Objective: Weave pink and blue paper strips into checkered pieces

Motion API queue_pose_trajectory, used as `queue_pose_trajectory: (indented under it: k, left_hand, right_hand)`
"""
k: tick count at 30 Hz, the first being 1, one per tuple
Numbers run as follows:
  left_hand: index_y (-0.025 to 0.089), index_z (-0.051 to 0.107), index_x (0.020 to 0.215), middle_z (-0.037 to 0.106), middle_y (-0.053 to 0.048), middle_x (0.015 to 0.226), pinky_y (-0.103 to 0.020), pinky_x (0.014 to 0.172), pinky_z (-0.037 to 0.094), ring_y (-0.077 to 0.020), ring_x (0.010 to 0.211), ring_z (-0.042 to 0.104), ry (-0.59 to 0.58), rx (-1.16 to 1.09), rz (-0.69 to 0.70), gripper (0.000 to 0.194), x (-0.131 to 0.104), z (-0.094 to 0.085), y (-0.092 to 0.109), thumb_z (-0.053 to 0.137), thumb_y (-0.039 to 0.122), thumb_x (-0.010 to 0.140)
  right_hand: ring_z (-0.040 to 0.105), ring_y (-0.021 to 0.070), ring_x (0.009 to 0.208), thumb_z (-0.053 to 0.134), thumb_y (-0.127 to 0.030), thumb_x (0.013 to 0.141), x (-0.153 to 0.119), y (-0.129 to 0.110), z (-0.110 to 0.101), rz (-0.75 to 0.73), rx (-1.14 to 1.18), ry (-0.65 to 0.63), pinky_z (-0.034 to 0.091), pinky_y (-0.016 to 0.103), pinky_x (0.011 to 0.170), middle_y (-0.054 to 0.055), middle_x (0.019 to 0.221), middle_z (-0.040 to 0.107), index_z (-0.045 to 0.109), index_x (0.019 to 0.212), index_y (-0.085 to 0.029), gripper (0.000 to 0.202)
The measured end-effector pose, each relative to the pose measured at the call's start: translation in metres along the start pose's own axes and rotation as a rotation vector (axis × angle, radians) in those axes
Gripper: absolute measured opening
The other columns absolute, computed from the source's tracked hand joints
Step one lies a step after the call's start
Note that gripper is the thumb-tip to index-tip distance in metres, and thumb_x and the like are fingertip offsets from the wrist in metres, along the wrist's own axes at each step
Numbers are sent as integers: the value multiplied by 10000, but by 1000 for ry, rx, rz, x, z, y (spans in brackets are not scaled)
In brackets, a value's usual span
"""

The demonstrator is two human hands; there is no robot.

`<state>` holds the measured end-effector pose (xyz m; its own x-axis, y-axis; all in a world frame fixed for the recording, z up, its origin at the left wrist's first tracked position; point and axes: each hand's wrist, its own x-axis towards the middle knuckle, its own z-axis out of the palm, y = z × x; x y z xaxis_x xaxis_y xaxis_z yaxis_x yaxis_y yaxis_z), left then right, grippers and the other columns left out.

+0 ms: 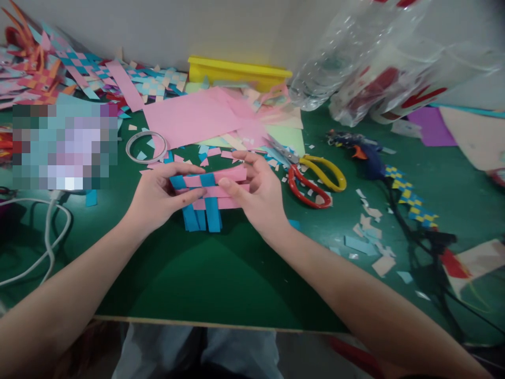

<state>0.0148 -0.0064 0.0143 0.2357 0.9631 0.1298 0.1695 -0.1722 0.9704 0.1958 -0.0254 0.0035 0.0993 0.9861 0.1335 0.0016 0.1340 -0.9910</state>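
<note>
Pink and blue paper strips (208, 180), woven over and under each other, are held between both hands above the green table. My left hand (158, 192) pinches the left end of the weave, thumb in front and fingers behind. My right hand (262, 192) grips the pink strips at the right, its thumb pressed on them and the index finger raised along the top. Blue strip ends hang below the pink ones. Scissors (305, 176) with one red and one yellow handle lie open just right of my right hand.
A tape roll (145, 147), pink sheets (193, 118) and a yellow folded piece (239, 72) lie behind the hands. Woven paper is piled back left. Wrapped plastic cups (371, 79) stand back right. A cable (49, 237) runs at left; paper scraps (369, 226) and a black cord are at right.
</note>
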Motion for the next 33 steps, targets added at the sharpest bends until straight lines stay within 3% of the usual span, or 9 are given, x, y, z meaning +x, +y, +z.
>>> queue_pose_trajectory:
  k: [5, 12, 18, 22, 28, 33]
  left_hand:
    - [192, 694, 882, 673, -15, 852, -242, 623, 514, -150, 723, 622, -29, 9, -2, 276, 1, -1, -1, 801, 282, 644]
    - [186, 702, 887, 676, -27, 873, -179, 529, 500, -117, 692, 625, 7, 21, 48, 193, 3, -3, 0, 682, 346, 782]
    - [172, 704, 815, 675, -11, 766, -183, 506, 507, -83, 561, 591, -12, 0, 41, 134, 2, -4, 2, 693, 299, 773]
    - [168, 707, 820, 680, -15, 788, -189, 533, 514, -95, 603, 607, -6, -24, 31, 132, 3, -5, 1, 731, 269, 737]
    - [191, 721, 851, 683, -25, 853, -201, 609, 512, -131, 751, 625, -61, -115, 40, 131, 4, -7, -4, 727, 262, 741]
    - [221, 709, 907, 654, -26, 954, -201, 639, 505, -139, 830, 609, -219, -270, -29, 187, 5, -11, -6, 744, 252, 726]
  right_hand:
    - [574, 114, 694, 660, -425, 793, -3, 0, -2, -144, -171, -34, 475, 254, 619, -18, 788, 641, 663, 835, -236, 194]
    - [520, 94, 619, 654, -353, 820, -6, 3, -4, -342, -313, 0, 413, 227, 557, -30, 666, 603, 701, 795, -214, 149]
    - [507, 94, 614, 636, -311, 840, -5, 3, -5, -451, -372, -5, 419, 229, 562, -28, 666, 587, 706, 819, -222, 115]
    - [491, 94, 604, 633, -302, 843, -6, 3, -6, -511, -398, -22, 420, 232, 566, -27, 646, 554, 706, 814, -220, 115]
    - [524, 88, 614, 657, -323, 821, -5, 4, -6, -371, -323, -33, 422, 219, 558, -34, 655, 598, 717, 816, -220, 119]
    - [563, 95, 613, 679, -343, 796, -1, 7, -7, -268, -243, -6, 450, 224, 554, -38, 674, 656, 732, 811, -245, 112]
